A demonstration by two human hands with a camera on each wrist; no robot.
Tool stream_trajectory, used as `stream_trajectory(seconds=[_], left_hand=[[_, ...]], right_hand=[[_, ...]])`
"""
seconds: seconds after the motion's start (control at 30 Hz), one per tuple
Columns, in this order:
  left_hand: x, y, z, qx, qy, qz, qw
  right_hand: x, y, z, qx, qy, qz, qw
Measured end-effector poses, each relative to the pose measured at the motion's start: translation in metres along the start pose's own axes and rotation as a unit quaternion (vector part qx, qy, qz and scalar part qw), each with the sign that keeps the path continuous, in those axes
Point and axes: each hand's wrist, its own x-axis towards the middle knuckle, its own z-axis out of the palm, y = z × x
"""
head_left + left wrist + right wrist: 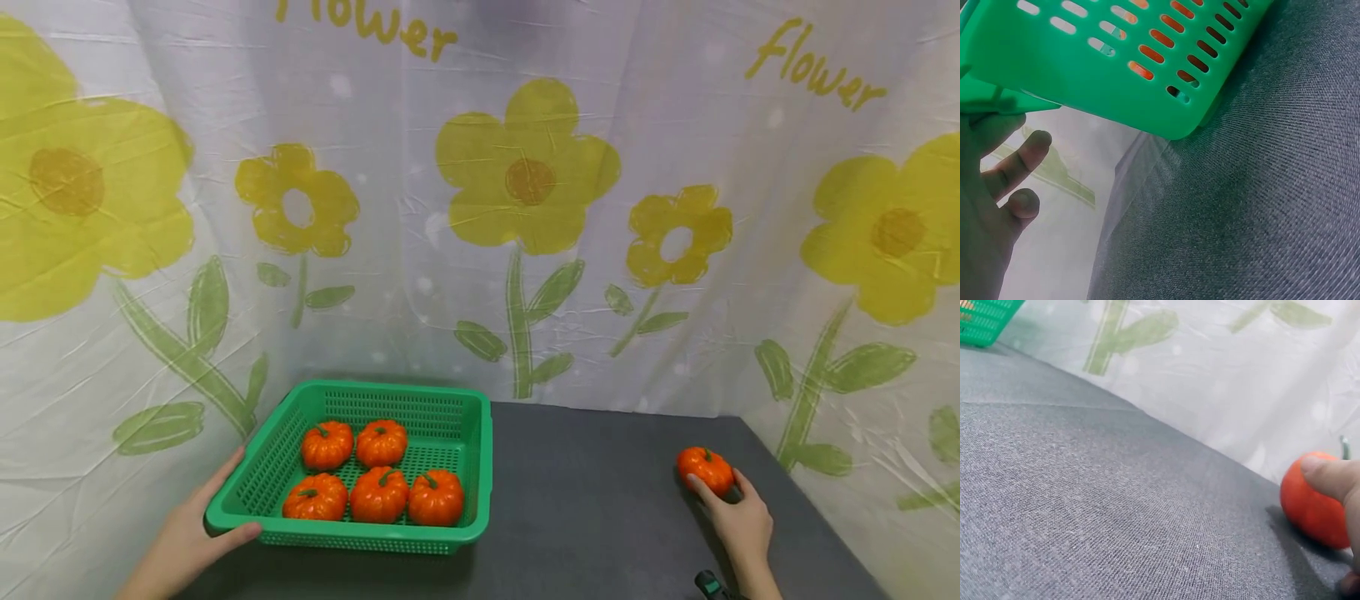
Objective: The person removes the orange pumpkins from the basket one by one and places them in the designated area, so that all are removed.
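Note:
At the near left corner of a green plastic basket (480, 467), my left hand (183, 533) holds the rim, thumb along the front and fingers on the left side. In the left wrist view, some fingers (1019, 162) are bent below the rim, beside the slotted basket wall (1116, 69). Several orange pumpkins (378, 496) with green stems sit inside the basket. Far to the right, my right hand (738, 521) grips another small orange pumpkin (703, 468) between thumb and fingers. The right wrist view shows the thumb pressed on this pumpkin (1310, 506), which is low over the cloth.
A dark grey cloth-covered table (577, 500) spans the space between basket and right hand. White curtains (405, 333) printed with yellow flowers stand behind and at both sides. A black device (708, 583) shows by the right wrist.

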Motion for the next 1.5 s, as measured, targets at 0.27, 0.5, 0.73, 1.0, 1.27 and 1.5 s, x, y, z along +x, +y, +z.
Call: stream_trajectory(seconds=[0.27, 0.5, 0.73, 1.0, 1.27, 1.5], left_hand=[[0.0, -0.001, 0.001, 0.005, 0.005, 0.012, 0.9999], [0.0, -0.003, 0.002, 0.006, 0.009, 0.011, 0.9999], [0.001, -0.004, 0.001, 0.009, 0.009, 0.01, 0.9999], [0.0, -0.001, 0.001, 0.009, 0.007, 0.004, 0.9999], [0.001, -0.002, 0.002, -0.002, 0.01, 0.008, 0.9999], [0.001, -0.002, 0.004, -0.007, 0.009, 0.011, 0.9999]], right_hand=[[-0.001, 0.004, -0.001, -0.008, -0.008, 0.004, 1.0], [0.001, 0.003, -0.001, -0.012, -0.014, 0.0, 1.0], [0.001, 0.003, -0.001, 0.003, -0.013, 0.012, 1.0], [0.0, 0.001, -0.001, 0.042, 0.02, 0.019, 0.999], [-0.001, -0.008, -0.003, 0.069, 0.05, 0.018, 0.996], [-0.002, -0.026, -0.012, 0.106, 0.045, 0.026, 0.993]])
